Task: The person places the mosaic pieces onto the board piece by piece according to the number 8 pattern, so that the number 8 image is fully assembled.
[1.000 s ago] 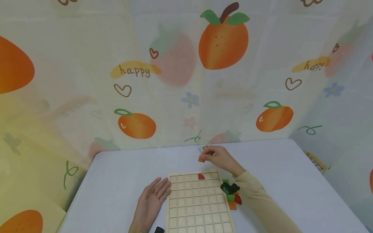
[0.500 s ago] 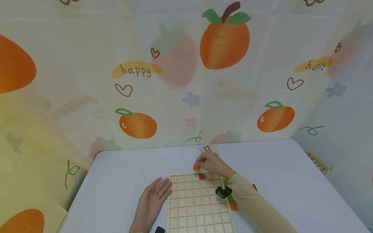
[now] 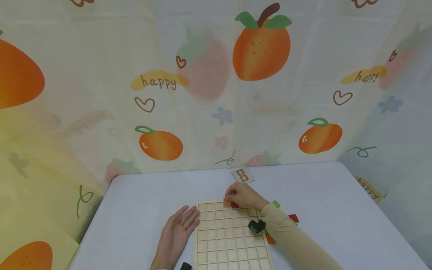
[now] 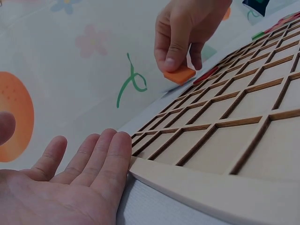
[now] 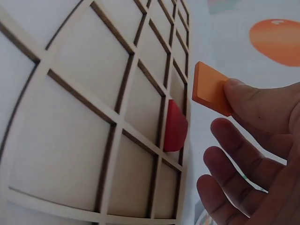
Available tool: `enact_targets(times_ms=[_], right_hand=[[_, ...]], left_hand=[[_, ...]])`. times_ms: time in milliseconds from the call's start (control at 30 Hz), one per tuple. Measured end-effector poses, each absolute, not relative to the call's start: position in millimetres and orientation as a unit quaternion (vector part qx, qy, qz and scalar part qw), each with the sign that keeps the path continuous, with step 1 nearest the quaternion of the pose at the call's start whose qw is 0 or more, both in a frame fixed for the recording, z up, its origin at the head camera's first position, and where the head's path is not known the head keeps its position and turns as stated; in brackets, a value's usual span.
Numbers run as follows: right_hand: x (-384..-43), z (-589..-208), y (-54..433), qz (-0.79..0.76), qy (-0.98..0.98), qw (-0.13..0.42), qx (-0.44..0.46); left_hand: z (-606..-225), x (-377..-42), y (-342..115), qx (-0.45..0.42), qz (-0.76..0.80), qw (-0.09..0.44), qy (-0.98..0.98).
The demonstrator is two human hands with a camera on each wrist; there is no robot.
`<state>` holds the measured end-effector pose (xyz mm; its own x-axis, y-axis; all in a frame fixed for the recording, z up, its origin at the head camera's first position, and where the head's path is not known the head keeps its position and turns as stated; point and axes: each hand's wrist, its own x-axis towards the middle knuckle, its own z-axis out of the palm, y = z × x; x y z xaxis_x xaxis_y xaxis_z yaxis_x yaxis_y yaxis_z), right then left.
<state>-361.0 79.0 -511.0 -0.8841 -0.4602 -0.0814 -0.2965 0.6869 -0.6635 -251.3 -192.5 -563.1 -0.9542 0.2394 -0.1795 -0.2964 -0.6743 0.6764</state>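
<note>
The right hand (image 3: pixel 244 195) pinches the orange tile (image 5: pixel 208 91) near one edge between thumb and finger, seemingly to leave the opposite edge free, over the far edge of the wooden board (image 3: pixel 221 234), near a red piece (image 5: pixel 176 129) lying in its cell. The left hand (image 3: pixel 175 232), fingers straight, touches the board's left side, perhaps steadying it; beyond lies a patterned card (image 3: pixel 243 174), apparently placed for viewing.

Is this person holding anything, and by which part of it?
Yes: the right grip pinches an orange square tile by one edge. The left grip holds nothing.
</note>
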Motion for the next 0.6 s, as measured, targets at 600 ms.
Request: enact_targets(times_ms=[600], right_hand=[[-358.4, -519.9, 75.1, -0.319, 0.913, 0.123, -0.222]], left_hand=[[-566.5, -251.8, -195.2, -0.007, 0.910, 0.145, 0.388]])
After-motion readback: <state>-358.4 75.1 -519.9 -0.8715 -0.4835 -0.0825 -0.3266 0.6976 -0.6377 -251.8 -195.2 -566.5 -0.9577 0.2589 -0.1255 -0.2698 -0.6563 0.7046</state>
